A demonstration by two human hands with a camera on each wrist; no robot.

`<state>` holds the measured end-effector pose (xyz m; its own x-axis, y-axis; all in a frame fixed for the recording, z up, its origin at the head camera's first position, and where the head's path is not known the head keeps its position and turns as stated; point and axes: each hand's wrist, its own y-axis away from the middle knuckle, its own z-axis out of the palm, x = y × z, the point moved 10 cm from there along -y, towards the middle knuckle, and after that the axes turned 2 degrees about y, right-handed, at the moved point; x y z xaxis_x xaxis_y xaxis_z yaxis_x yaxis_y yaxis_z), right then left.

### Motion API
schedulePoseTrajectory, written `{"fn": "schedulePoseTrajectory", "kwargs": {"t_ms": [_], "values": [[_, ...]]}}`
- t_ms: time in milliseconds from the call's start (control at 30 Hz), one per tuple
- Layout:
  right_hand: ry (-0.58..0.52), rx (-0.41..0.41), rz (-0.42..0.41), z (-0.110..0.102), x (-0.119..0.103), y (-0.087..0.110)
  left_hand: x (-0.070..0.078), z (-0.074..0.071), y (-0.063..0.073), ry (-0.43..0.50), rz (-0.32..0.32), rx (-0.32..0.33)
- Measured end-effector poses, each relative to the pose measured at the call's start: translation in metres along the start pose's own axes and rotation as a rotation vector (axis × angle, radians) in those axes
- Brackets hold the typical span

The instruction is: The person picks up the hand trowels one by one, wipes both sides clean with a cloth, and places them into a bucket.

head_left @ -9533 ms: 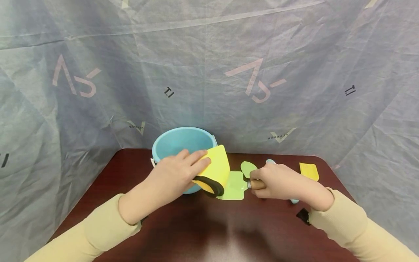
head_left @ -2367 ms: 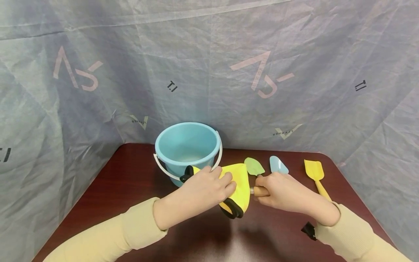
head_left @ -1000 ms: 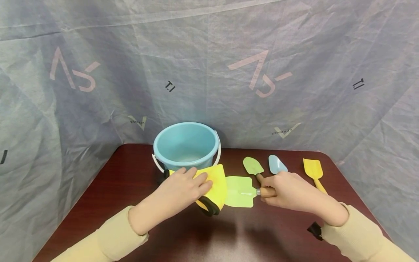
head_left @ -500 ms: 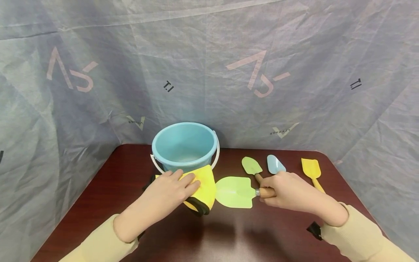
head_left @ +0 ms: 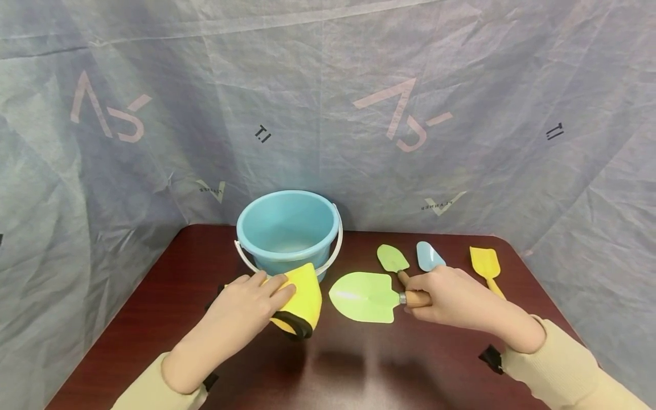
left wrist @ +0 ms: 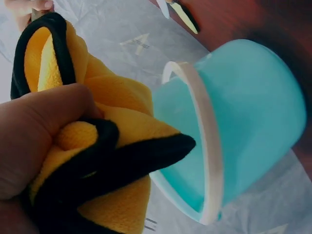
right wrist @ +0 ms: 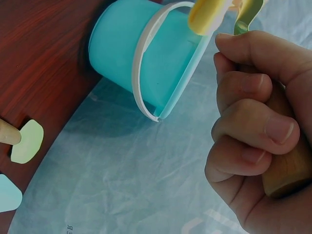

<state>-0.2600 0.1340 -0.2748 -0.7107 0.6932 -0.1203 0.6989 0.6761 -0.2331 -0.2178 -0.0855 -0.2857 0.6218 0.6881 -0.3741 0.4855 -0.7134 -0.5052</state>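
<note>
My left hand (head_left: 241, 310) grips a folded yellow cloth (head_left: 306, 296) with black edging, in front of the bucket. The left wrist view shows the thumb pressed into the bunched cloth (left wrist: 126, 97). In my right hand (head_left: 451, 296) is the wooden handle of a light green garden trowel (head_left: 365, 297), its blade pointing left and held above the table. The right wrist view has the fingers curled round that handle (right wrist: 287, 170). A small gap separates cloth and blade. The light blue bucket (head_left: 287, 259) stands upright behind the cloth, its white handle hanging down in front.
Behind my right hand lie a smaller green trowel (head_left: 392, 259) and a light blue scoop or trowel (head_left: 429, 256), its handle hidden. A yellow shovel (head_left: 485, 263) lies farther right. Grey printed fabric (head_left: 318, 114) rises behind the dark red table (head_left: 169, 296).
The cloth lay over the trowel blade earlier; my left hand has drawn it leftward off the blade, now fully uncovered. My right hand has kept hold of the trowel.
</note>
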Motion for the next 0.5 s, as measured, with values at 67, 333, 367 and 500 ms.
{"fn": "schedulePoseTrajectory", "kwargs": {"t_ms": [67, 333, 367, 500], "values": [[0.000, 0.001, 0.001, -0.001, 0.000, 0.000, -0.004, 0.002, 0.005, 0.010, -0.018, -0.008], [-0.014, -0.007, 0.002, -0.001, -0.001, 0.001, -0.019, 0.002, 0.017, 0.001, -0.064, -0.033], [-0.018, -0.006, 0.002, -0.001, -0.001, 0.002, -0.020, 0.000, 0.017, -0.002, -0.065, -0.029], [-0.026, -0.016, 0.008, 0.002, 0.001, 0.002, -0.022, -0.009, 0.015, -0.012, -0.065, -0.014]]}}
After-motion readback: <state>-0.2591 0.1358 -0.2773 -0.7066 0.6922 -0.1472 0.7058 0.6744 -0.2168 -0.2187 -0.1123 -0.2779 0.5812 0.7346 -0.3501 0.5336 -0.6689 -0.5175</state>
